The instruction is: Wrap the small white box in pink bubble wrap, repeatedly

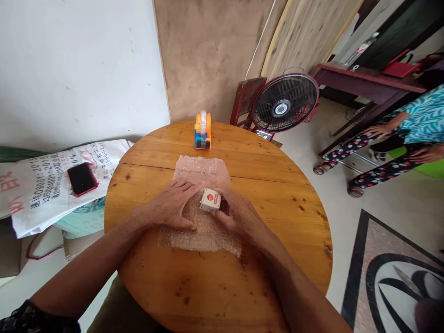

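Note:
A small cream-coloured box (210,200) with a red round mark lies on a sheet of clear bubble wrap (203,238), near its middle. My right hand (239,208) grips the box from its right side, thumb at the near edge and fingers at the far edge. My left hand (173,203) rests open on the left part of the bubble wrap, fingers spread and thumb apart, beside the box. Beyond the wrap, an orange and blue tape dispenser (203,130) with a roll of tape stands on the round wooden table (277,203).
A black phone (82,179) with a red edge lies on white printed sacks (45,185) left of the table. Behind it on the right stands a fan (281,108). A seated person (388,138) is at far right, near a dark red table (364,78).

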`<state>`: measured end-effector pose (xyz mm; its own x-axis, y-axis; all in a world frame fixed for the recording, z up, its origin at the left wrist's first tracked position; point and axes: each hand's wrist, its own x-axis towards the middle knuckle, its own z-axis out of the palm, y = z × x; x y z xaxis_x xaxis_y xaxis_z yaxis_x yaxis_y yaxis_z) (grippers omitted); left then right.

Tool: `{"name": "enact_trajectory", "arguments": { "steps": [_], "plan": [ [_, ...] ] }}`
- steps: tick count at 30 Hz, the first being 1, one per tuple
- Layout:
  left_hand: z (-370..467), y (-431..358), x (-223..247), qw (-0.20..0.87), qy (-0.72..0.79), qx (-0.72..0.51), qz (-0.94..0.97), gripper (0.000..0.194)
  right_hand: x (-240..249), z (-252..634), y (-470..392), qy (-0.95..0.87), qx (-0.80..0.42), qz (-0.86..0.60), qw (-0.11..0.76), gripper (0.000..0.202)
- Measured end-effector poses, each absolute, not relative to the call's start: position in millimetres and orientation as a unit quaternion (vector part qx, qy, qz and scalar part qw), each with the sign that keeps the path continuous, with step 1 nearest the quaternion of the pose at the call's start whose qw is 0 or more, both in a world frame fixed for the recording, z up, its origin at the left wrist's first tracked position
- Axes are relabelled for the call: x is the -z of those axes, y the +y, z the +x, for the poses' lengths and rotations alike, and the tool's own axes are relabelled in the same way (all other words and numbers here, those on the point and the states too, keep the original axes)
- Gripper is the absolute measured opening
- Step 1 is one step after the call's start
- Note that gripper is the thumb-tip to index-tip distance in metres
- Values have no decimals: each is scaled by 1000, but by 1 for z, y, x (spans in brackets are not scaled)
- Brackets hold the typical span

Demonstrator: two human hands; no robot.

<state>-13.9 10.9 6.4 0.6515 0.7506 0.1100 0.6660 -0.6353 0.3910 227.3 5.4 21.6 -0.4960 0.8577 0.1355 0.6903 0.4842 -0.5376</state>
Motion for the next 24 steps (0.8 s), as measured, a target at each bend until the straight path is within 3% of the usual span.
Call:
{"name": "enact_trajectory", "arguments": {
  "steps": [6,11,24],
  "plan": [
    [-17,11,-7,175,390,-137,894,116,-19,219,4,-851,-211,-435,207,56],
    [-18,10,-8,180,392,-136,892,113,-15,221,6,-868,-200,-416,182,72],
    [-13,12,-3,209,372,-263,865,61,-16,223,6,-864,-206,-407,213,59]
  ]
}}
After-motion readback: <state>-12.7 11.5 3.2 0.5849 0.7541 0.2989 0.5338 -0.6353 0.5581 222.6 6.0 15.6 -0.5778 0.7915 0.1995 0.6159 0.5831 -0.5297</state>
